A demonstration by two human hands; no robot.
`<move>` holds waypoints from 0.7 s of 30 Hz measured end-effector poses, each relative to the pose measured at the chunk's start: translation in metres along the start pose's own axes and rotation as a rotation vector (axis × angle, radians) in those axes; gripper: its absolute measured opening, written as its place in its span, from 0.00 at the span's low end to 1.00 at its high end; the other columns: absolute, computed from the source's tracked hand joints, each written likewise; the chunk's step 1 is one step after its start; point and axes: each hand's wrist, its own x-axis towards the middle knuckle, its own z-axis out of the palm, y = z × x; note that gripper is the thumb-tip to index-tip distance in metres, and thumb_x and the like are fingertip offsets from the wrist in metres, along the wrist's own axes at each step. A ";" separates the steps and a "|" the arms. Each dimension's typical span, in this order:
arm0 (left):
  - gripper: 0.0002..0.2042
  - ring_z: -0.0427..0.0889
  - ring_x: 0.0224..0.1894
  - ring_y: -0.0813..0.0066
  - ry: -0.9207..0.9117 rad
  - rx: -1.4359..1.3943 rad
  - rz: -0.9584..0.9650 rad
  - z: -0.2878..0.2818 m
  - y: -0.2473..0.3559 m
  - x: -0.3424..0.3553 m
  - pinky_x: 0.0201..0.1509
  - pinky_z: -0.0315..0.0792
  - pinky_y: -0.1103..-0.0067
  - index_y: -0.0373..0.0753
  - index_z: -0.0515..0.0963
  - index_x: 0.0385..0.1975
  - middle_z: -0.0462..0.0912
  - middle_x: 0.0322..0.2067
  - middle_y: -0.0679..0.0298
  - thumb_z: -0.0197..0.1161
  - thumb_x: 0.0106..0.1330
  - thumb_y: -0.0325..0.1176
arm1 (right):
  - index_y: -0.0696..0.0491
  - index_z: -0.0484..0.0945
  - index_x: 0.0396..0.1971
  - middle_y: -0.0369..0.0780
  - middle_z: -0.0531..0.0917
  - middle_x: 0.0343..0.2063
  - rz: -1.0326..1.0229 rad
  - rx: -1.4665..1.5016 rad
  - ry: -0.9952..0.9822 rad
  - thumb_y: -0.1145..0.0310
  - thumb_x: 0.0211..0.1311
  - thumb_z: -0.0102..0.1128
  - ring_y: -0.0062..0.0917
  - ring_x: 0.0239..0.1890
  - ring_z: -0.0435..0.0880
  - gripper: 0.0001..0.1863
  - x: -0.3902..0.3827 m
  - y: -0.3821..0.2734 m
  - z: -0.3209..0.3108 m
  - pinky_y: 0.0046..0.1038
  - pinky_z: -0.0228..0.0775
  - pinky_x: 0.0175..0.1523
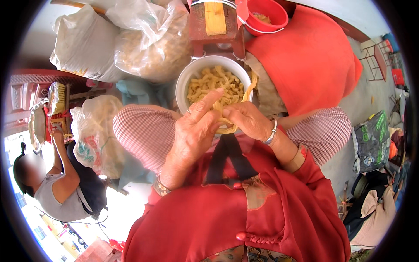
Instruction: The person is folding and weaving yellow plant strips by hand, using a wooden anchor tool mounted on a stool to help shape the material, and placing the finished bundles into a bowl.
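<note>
Both hands meet over the near rim of a white metal basin (180, 87), which holds many short, twisted yellow pieces (214, 83). A long, soft, pale yellow strip (250, 89) runs between them, looped near the fingertips, with one end rising over the basin's right rim. My left hand (195, 120) pinches the loop from the left, its index finger stretched over the basin. My right hand (249, 121) is closed on the strip with thumb and fingers, at the right. I cannot tell what the strip is made of.
Past the basin stands a dark red stool (198, 30) with a yellow wooden board (215, 18). A red bucket (266, 17) and red cloth (305, 56) lie right. Full plastic bags (150, 52) and a white sack (83, 41) are left. A person (65, 183) sits at far left.
</note>
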 end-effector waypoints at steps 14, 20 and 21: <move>0.09 0.78 0.40 0.79 0.053 -1.229 -0.762 0.012 0.006 -0.010 0.45 0.73 0.81 0.35 0.72 0.42 0.80 0.36 0.65 0.60 0.62 0.25 | 0.58 0.72 0.34 0.35 0.75 0.22 -0.182 -0.117 0.191 0.55 0.66 0.51 0.17 0.26 0.71 0.18 -0.014 0.003 0.008 0.21 0.64 0.32; 0.16 0.77 0.43 0.77 -0.004 -1.511 -0.767 0.010 0.010 -0.007 0.51 0.70 0.81 0.35 0.71 0.51 0.79 0.40 0.63 0.58 0.63 0.24 | 0.60 0.73 0.37 0.36 0.79 0.28 -0.135 0.058 0.030 0.60 0.69 0.46 0.18 0.32 0.76 0.16 -0.016 -0.013 -0.004 0.21 0.68 0.39; 0.17 0.77 0.44 0.75 -0.050 -1.429 -0.773 0.008 0.011 -0.007 0.52 0.69 0.80 0.34 0.71 0.52 0.79 0.41 0.62 0.58 0.63 0.24 | 0.60 0.73 0.38 0.36 0.79 0.28 -0.130 0.047 0.069 0.60 0.69 0.47 0.17 0.33 0.76 0.16 -0.018 -0.012 -0.004 0.20 0.67 0.39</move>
